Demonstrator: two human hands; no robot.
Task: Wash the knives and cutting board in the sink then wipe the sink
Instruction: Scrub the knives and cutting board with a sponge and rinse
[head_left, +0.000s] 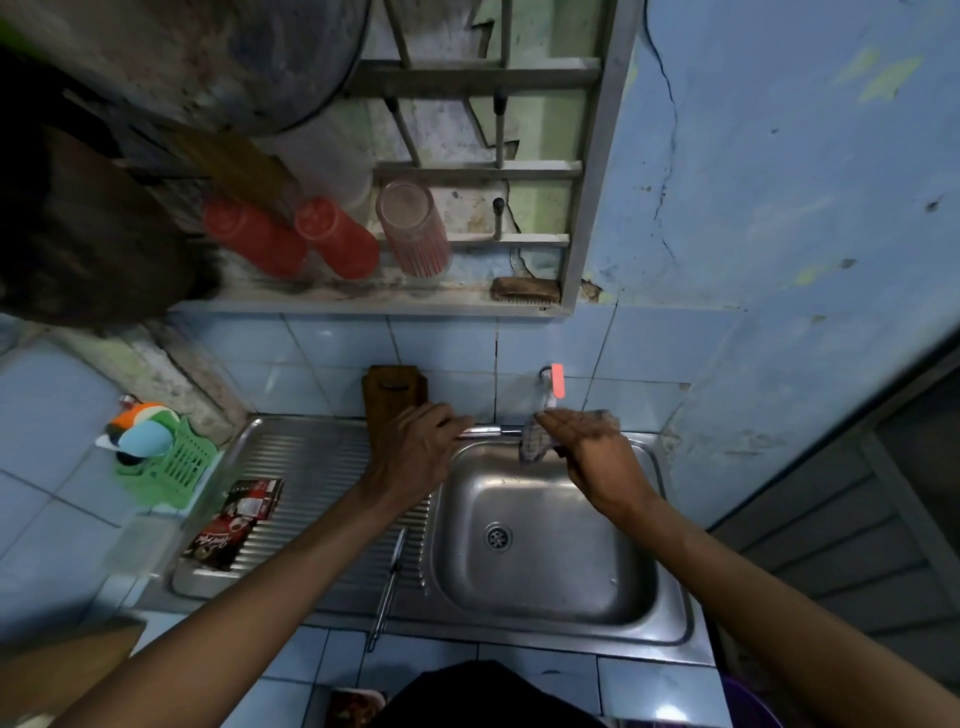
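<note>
My left hand (421, 452) grips the handle of a knife (483, 430), whose metal blade points right over the back rim of the steel sink (545, 582). My right hand (592, 457) holds a checked cloth (535, 447) against the blade's tip, just below the tap (555, 384). A brown cutting board (392, 395) stands upright against the wall tiles behind my left hand. A second knife (389, 582) lies on the ribbed drainboard (311, 467), its handle over the front edge. The basin holds nothing but its drain.
A green basket (176, 467) with sponges sits left of the drainboard, and dark sachet packs (239, 519) lie on it. Above, a shelf holds red cups (337, 239), a clear tumbler (413, 228) and a brush (524, 291). The blue wall is close on the right.
</note>
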